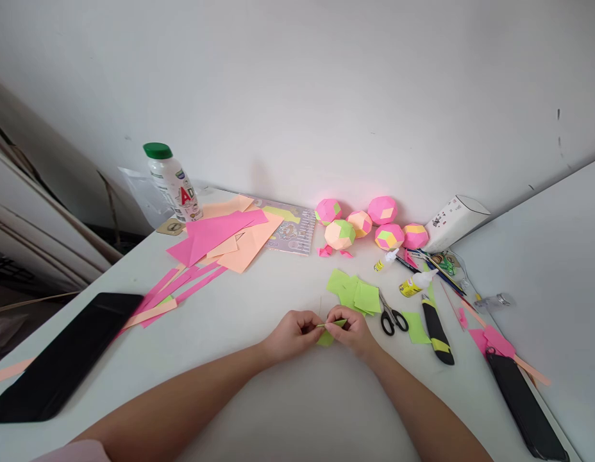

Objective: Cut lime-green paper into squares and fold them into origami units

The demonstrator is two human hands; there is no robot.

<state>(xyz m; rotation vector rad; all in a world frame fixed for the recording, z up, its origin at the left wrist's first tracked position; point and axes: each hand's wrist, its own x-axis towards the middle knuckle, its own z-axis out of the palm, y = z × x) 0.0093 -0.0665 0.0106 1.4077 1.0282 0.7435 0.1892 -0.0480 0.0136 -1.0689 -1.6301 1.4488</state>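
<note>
Between my fingertips is a small piece of green paper [327,337], low over the table. My left hand [295,332] pinches its left edge, and my right hand [351,328] grips it from the right with thumb and forefinger. The fingers hide part of the paper, so its exact folds are unclear. Just beyond my right hand lie several loose green paper squares [365,296]. Black-handled scissors [392,319] rest to the right of them, beside another green square [415,328].
Several folded paper balls [340,234] sit by the wall. Glue bottles [411,285], a utility knife [438,330] and a black phone [524,404] lie right. Leftward are pink and peach paper sheets [215,234], a black tablet [67,359] and a green-capped bottle [175,186].
</note>
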